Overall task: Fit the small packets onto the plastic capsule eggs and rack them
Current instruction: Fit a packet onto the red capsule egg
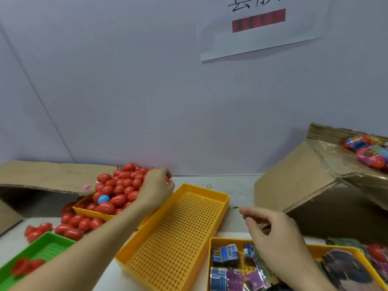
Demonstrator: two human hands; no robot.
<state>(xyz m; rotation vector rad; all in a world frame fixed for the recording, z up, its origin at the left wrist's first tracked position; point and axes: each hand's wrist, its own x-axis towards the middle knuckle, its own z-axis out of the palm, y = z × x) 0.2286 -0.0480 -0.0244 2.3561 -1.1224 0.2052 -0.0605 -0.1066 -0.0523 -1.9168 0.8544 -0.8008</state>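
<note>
So the perforated rack tray (178, 232) sits mid-worktop (237, 185). Far left of it there's a tray heaped with capsule eggs (119, 189), more spilled near it, and another tray (42, 248) at near left. The packets (225, 254) lie in a tray (212, 244) near right, cardboard box (294, 181) behind that.

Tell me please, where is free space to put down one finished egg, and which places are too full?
Free: the floor of the middle perforated yellow tray, and the bare table strip between that tray and the cardboard box. Crowded: the yellow tray heaped with red eggs under the left hand, and the packet tray below the right hand.
</note>
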